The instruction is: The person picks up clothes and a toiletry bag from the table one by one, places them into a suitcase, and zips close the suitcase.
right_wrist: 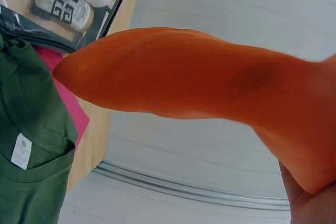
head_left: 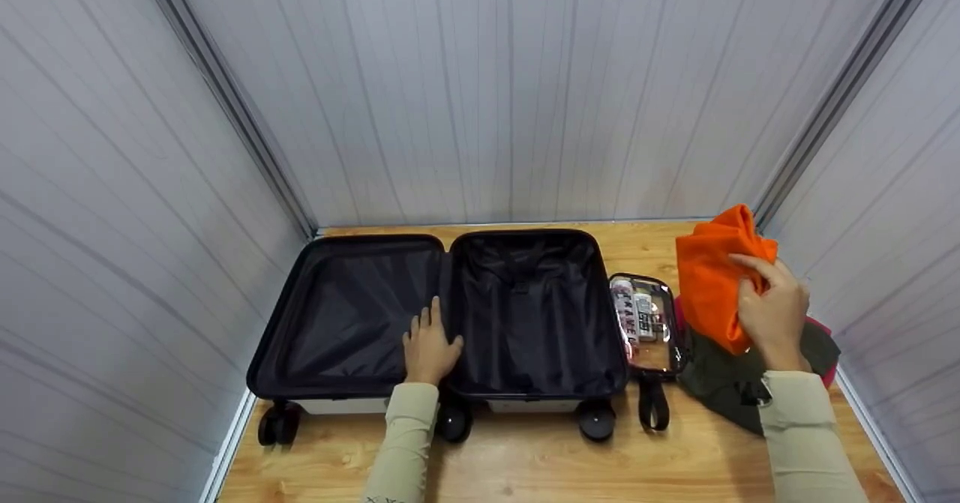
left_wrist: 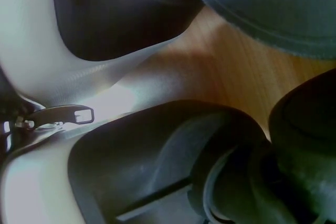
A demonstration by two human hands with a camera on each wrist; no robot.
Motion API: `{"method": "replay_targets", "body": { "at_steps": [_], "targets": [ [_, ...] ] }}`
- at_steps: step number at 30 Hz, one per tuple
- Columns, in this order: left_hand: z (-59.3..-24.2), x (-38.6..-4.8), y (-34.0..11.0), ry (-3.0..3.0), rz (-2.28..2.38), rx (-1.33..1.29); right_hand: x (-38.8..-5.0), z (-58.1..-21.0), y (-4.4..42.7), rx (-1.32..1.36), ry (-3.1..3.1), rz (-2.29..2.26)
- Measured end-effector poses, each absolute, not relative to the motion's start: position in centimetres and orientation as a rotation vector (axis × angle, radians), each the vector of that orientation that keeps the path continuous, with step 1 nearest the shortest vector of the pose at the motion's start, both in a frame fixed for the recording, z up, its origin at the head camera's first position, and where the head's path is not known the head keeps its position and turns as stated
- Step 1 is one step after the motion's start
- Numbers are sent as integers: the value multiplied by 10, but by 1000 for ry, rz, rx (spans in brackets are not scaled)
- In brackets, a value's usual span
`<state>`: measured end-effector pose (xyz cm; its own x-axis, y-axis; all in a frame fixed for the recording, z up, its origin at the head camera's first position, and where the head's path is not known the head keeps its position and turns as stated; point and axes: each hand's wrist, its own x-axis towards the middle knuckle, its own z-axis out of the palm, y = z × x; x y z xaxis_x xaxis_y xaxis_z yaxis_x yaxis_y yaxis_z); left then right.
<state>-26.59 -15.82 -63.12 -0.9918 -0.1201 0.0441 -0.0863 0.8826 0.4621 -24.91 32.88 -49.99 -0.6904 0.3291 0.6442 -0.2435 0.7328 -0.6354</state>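
Between thumb and fingers my right hand [head_left: 772,308] pinches a folded bright orange cloth [head_left: 712,278], lifted above a dark green garment [head_left: 724,375]. In the right wrist view the orange cloth [right_wrist: 184,74] stretches across the middle, and the green garment [right_wrist: 31,129] shows a collar and a white label. My left hand [head_left: 431,345] lies with fingers extended over the middle seam of an open suitcase [head_left: 525,323] with black lining. The left wrist view shows the suitcase's zipper pull [left_wrist: 63,115] and black wheel housing [left_wrist: 157,156], but not the hand.
A clear zippered pouch [head_left: 649,323] holding bottles lies between the suitcase and the garments. Pink fabric [head_left: 821,330] peeks out beneath the green one. Black wheels [head_left: 598,419] jut from the suitcase's near side. Panelled walls [head_left: 510,98] enclose the wooden floor [head_left: 525,462].
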Motion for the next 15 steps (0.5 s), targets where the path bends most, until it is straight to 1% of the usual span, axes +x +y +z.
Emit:
{"method": "replay_targets", "body": {
  "at_steps": [15],
  "targets": [
    [-628,-265,-158,-2978,-714,154,-255,-495,316,-28,-2118,957]
  ]
}}
